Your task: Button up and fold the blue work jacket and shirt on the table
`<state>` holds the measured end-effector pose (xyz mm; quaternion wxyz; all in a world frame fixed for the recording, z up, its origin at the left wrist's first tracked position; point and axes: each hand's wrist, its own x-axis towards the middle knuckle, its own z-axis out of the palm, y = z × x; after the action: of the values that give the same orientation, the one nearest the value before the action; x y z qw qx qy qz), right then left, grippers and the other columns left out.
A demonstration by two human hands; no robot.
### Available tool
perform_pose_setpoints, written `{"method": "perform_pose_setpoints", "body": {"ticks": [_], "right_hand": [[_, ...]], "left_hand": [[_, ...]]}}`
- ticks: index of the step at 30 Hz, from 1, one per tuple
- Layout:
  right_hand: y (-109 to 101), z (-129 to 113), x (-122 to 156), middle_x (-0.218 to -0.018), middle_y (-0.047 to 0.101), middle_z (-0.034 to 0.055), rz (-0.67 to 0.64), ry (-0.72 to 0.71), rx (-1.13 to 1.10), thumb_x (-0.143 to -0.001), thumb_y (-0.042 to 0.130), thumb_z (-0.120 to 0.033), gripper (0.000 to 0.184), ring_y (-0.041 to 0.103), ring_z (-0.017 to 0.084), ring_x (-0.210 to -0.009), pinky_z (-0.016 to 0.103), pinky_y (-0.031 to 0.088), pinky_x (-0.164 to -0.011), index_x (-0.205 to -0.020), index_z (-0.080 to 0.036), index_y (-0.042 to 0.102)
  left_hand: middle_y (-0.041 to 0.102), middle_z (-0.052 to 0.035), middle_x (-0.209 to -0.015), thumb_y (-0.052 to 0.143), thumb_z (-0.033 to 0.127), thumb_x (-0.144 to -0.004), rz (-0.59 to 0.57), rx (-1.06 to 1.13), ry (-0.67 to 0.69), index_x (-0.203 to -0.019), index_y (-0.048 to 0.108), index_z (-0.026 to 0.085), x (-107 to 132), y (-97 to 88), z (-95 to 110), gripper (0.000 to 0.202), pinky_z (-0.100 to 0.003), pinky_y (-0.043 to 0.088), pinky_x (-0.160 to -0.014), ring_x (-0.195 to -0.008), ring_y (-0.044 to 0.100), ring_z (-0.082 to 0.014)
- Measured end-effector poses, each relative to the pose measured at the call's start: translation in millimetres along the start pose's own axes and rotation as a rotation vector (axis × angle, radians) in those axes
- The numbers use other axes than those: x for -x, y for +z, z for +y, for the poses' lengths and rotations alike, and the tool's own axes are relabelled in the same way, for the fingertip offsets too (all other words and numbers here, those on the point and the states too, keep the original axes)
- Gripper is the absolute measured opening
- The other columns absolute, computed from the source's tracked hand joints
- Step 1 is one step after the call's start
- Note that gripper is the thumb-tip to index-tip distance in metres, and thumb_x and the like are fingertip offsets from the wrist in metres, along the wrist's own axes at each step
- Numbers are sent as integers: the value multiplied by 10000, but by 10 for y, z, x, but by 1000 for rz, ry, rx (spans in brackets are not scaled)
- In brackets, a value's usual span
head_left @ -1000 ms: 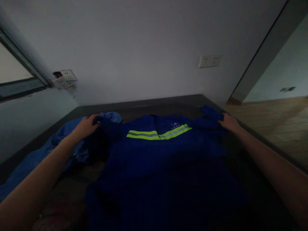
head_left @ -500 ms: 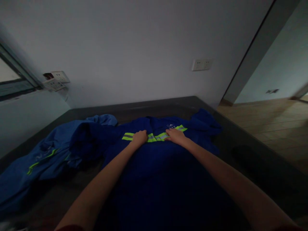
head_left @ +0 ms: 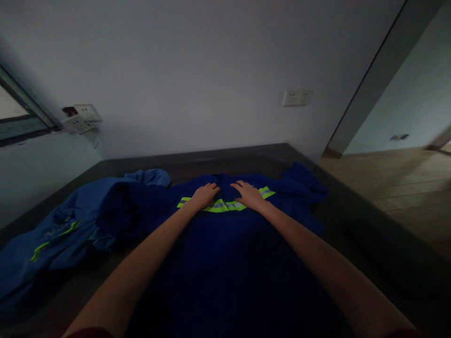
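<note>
Pale blue cloth starts things off at the left: a rumpled garment (head_left: 66,239) with thin yellow-green strips lies on the dark table (head_left: 352,202), below a pair of wall sockets (head_left: 82,117). Overlapping its right side is the bunched sleeve (head_left: 123,206) of a deeper blue work top (head_left: 218,253), which is spread across the middle of the table, its collar end towards the wall (head_left: 197,94). The left hand (head_left: 205,195) rests palm down on the chest of the top, partly over the yellow-green reflective band (head_left: 220,206) — whether its fingers pinch any cloth, I cannot tell. Across the front opening, near but apart from it, the right hand (head_left: 247,195) lies loosely on the chest, fingers slightly spread and clasping nothing. Further right, the other sleeve (head_left: 305,180) sits crumpled near the table's edge, below a second socket pair (head_left: 298,97). Beyond that edge — pale flooring (head_left: 398,173).
</note>
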<state>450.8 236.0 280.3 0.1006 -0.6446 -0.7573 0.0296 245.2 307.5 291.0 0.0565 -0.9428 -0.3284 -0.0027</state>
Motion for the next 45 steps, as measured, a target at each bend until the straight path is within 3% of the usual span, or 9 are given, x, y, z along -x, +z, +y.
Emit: {"method": "perform_pose_setpoints", "body": {"ticks": [4, 10, 15, 21, 24, 27, 34, 39, 45], "right_hand": [[20, -33, -221, -1087, 640, 78, 41, 40, -13, -893, 494, -217, 193, 552, 227, -1069, 309, 447, -809, -1027, -230, 633], [-409, 192, -711, -1080, 638, 128, 307, 294, -77, -939, 339, -229, 298, 593, 254, -992, 354, 432, -829, -1150, -174, 543], [-690, 399, -1042, -1098, 622, 149, 460, 418, -167, -927, 307, -194, 330, 587, 259, -1011, 362, 426, -852, -1164, -151, 532], [-324, 406, -1001, -1092, 626, 90, 394, 320, -316, -829, 475, -129, 336, 604, 189, -960, 318, 447, -875, -1149, -171, 569], [-99, 251, -855, -1149, 592, 88, 359, 216, -393, -804, 524, -136, 375, 607, 151, -904, 279, 460, -860, -1176, -167, 554], [46, 64, -714, -1151, 568, 73, 356, 142, -455, -823, 495, -128, 315, 608, 116, -865, 237, 466, -825, -1125, -172, 573], [328, -13, -583, -914, 627, 45, 326, 111, -494, -806, 532, -83, 183, 602, 145, -845, 257, 468, -790, -942, -165, 622], [493, 50, -602, -913, 633, 65, 268, 83, -468, -785, 576, -73, 162, 591, 175, -890, 294, 449, -834, -882, -159, 674], [494, 53, -604, -923, 629, 60, 262, 73, -473, -795, 574, -86, 170, 581, 180, -898, 309, 448, -839, -898, -174, 677]], "left_hand": [[573, -77, -1041, 461, 110, -839, 24, -10, -60, -1040, 576, 226, 37, -106, -110, 259, -318, 465, -814, -1002, 551, -221], [563, -83, -1046, 374, 103, -879, 179, 32, -317, -1017, 569, 223, -184, -358, -343, 268, -309, 442, -854, -1005, 562, -216], [565, -135, -1067, 366, 76, -851, 231, 82, -530, -1073, 566, 158, -384, -278, -488, 310, -314, 452, -861, -1014, 570, -242], [528, -189, -1211, 510, 209, -826, 176, 181, -631, -1223, 518, 122, -387, -18, -389, 406, -383, 410, -954, -1125, 525, -301], [485, -151, -1292, 513, 239, -831, 184, 226, -618, -1259, 508, 199, -452, -5, -196, 429, -419, 413, -944, -1169, 486, -316], [484, -108, -1308, 491, 207, -845, 248, 347, -579, -1253, 514, 228, -596, -19, 1, 409, -364, 395, -974, -1214, 455, -264], [688, -116, -914, 591, 184, -794, 171, 605, -588, -1026, 622, 96, -691, 269, 122, 250, -287, 481, -765, -865, 643, -214], [698, -80, -905, 585, 116, -764, 209, 669, -552, -961, 640, 123, -612, 441, 96, 204, -264, 467, -773, -851, 641, -184], [682, -66, -824, 586, 200, -796, 263, 724, -517, -811, 641, 149, -615, 488, 109, 76, -296, 456, -736, -798, 621, -204]]}}
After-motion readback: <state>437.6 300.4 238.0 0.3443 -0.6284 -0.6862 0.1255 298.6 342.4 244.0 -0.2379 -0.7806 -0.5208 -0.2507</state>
